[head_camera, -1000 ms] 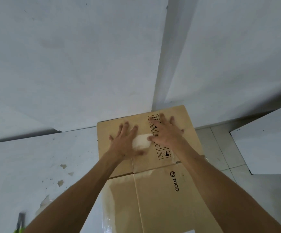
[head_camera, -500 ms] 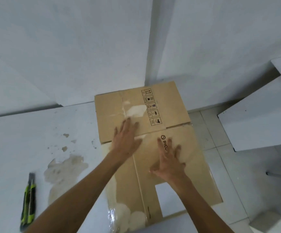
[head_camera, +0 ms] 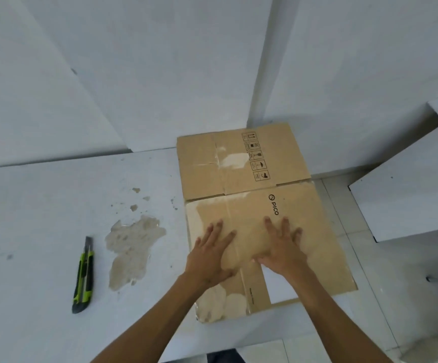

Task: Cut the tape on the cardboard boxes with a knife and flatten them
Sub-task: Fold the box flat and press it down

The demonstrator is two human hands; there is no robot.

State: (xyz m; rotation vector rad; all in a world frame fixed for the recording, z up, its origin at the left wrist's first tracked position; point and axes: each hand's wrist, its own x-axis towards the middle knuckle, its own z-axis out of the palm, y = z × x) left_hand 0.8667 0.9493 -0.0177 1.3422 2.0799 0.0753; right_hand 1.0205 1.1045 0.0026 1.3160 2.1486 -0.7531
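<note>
A brown cardboard box [head_camera: 241,174] with "PICO" printed on it lies flat on the white table [head_camera: 42,205], its right part hanging past the table's edge. My left hand [head_camera: 211,254] presses palm down on the near half, fingers spread. Beside it, my right hand [head_camera: 282,246] lies flat on the same panel, fingers apart. Neither hand holds anything. A green and black utility knife [head_camera: 83,276] rests on the table to the left, well apart from the box.
A worn, peeled patch [head_camera: 131,247] marks the table between knife and box. White walls rise just behind the table. A white board or table [head_camera: 408,184] stands to the right over the tiled floor [head_camera: 385,297].
Both hands slid from the far flaps toward me onto the near panel, the right first, then the left. The view tilted down, bringing the knife into sight.
</note>
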